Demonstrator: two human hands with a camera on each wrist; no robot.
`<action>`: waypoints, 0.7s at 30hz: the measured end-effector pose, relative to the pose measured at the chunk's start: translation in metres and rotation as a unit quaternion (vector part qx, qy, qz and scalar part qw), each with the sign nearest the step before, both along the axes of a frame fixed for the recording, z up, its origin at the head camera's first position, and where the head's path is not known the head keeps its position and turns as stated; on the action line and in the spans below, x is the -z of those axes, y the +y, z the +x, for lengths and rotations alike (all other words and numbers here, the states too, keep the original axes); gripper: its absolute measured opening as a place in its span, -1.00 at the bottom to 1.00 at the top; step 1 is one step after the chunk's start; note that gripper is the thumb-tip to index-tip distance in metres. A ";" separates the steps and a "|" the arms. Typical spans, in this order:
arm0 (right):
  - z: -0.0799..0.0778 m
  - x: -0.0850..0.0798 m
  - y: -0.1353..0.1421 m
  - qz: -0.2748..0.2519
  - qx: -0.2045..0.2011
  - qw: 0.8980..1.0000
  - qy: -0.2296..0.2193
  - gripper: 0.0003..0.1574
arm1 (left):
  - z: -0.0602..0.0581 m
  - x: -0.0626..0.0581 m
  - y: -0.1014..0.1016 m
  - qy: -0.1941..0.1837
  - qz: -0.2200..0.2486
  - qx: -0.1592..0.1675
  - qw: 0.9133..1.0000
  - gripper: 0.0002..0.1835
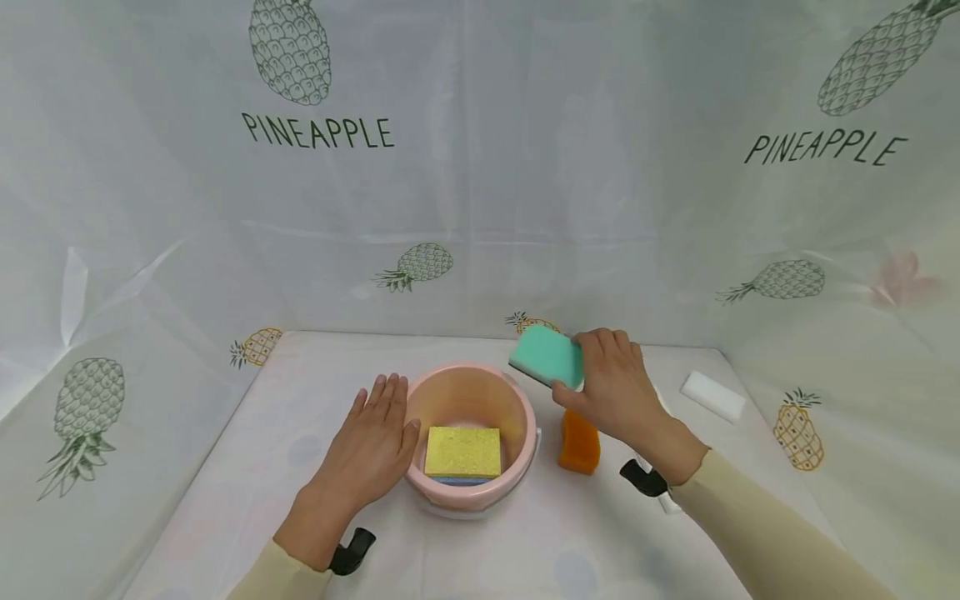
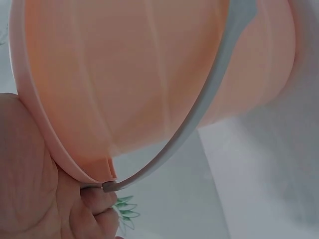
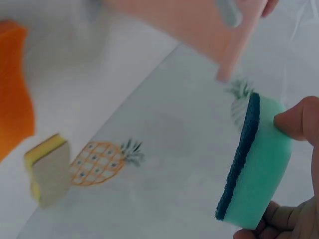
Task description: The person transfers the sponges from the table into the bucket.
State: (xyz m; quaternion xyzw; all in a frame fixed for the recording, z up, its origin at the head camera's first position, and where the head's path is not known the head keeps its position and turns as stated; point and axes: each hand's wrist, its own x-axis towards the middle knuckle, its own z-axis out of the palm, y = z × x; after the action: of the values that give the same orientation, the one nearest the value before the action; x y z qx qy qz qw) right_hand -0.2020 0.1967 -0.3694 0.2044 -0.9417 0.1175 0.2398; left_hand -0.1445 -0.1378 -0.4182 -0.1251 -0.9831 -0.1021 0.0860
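A pink bucket (image 1: 467,497) with a grey handle (image 2: 199,107) stands in the middle of the table. Inside it lies a yellow sponge (image 1: 462,451) with a blue layer along its lower edge. My left hand (image 1: 372,447) rests against the bucket's left rim, fingers straight and thumb at the edge. Up and right of the bucket, my right hand (image 1: 617,386) pinches a mint-green scouring sponge (image 1: 548,356) between thumb and fingers. A dark scrub layer (image 3: 239,154) shows on that sponge's underside, and it is held tilted above the table.
An orange curved sponge (image 1: 579,443) lies right of the bucket, below the right hand. Farther right is a white block (image 1: 713,397). The right wrist view also shows a yellow sponge with a greyish face (image 3: 50,169). A pineapple-print sheet (image 1: 495,183) rises behind the table.
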 end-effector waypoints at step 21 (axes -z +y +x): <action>-0.004 0.018 -0.078 0.130 -0.159 0.977 -0.062 -0.30 | 0.001 0.000 0.000 -0.010 0.000 0.007 1.000 -0.29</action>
State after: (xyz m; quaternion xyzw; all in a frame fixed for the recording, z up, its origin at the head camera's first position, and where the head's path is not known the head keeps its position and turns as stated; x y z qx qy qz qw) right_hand -0.2056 0.1185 -0.3874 0.3735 -0.9173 0.0433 0.1308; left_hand -0.1433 -0.1375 -0.4182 -0.1310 -0.9831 -0.1036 0.0753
